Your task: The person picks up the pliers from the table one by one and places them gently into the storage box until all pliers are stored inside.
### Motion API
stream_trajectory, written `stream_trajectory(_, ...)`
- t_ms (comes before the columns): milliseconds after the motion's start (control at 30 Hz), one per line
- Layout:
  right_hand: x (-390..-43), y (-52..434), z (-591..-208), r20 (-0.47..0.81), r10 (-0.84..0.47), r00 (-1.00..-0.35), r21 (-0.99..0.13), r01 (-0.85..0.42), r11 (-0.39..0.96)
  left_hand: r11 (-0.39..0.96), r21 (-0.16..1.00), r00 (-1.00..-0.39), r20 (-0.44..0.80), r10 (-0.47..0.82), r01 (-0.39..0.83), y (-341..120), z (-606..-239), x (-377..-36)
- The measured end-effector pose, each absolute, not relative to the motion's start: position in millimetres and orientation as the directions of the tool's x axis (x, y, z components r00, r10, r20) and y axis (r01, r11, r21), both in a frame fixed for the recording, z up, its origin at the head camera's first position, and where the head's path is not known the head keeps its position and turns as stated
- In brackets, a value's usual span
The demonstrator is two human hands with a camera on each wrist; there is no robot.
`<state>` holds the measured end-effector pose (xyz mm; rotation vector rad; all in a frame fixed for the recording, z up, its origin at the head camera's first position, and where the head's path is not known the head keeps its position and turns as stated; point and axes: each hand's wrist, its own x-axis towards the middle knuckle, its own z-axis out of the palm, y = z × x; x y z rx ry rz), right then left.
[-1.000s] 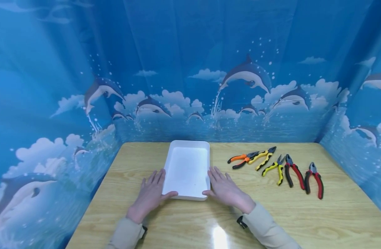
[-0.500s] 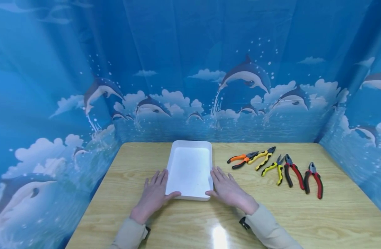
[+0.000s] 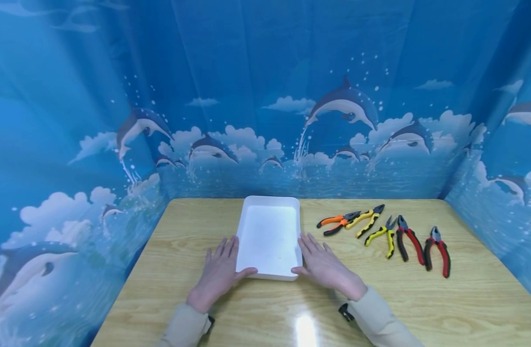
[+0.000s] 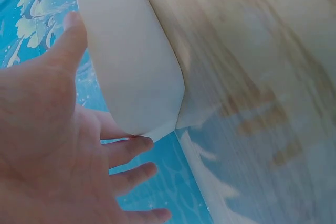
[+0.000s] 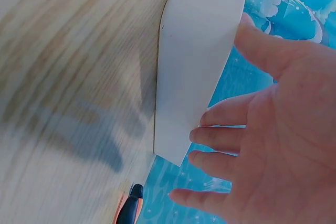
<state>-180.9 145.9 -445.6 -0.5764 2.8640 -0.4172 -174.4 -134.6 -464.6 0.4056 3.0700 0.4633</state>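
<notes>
A white rectangular tray (image 3: 269, 238) lies on the wooden table, its far end at the back edge. My left hand (image 3: 219, 272) lies along the tray's left side with fingers straight and the thumb at the near rim. On the opposite side my right hand (image 3: 328, 270) touches the tray the same way, thumb at the near right corner. In the left wrist view the tray's outer wall (image 4: 131, 51) meets the spread fingers (image 4: 131, 150). The right wrist view shows straight fingers (image 5: 218, 139) against the other wall (image 5: 197, 61).
Several pliers lie right of the tray: an orange-and-black pair (image 3: 339, 221), two yellow-and-black pairs (image 3: 369, 220) (image 3: 382, 236), and two red-and-black pairs (image 3: 409, 238) (image 3: 437, 250). A blue dolphin-print curtain (image 3: 265, 96) stands around the table's back and sides.
The tray has slid a little to the right across the table, with both hands moving along at its sides. The pliers have stayed in place.
</notes>
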Motion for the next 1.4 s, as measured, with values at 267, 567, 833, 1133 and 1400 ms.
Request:
stream_trajectory(267, -180.4, 154.2, -444.1, -0.151, -0.392, -0.908, -0.331, -0.327, 0.885, 0.923, 0.291, -0.966, 0.019, 0.258, 0.252, -126.6, -464.6, -175.5)
stream_trajectory(567, -179.3, 165.2, -446.9, -0.138, -0.393, -0.909, -0.339, -0.330, 0.881, 0.921, 0.293, -0.965, 0.027, 0.260, 0.256, -118.0, -466.9, -175.7)
stream_trajectory(833, -179.1, 176.5, -448.6, -0.153, -0.370, -0.917, -0.337, -0.303, 0.891, 0.921, 0.291, -0.963, 0.006, 0.270, 0.260, -109.1, -467.6, -177.4)
stream_trajectory(1133, -179.5, 186.2, -447.4, -0.152, -0.364, -0.919, -0.355, -0.293, 0.888, 0.909, 0.304, -0.954, 0.001, 0.301, 0.287, -105.4, -465.5, -179.8)
stream_trajectory(1400, -181.3, 193.2, -446.8, -0.174, -0.352, -0.920, -0.359, -0.274, 0.892, 0.893, 0.301, -0.938, 0.018, 0.345, 0.334, -103.9, -461.5, -181.5)
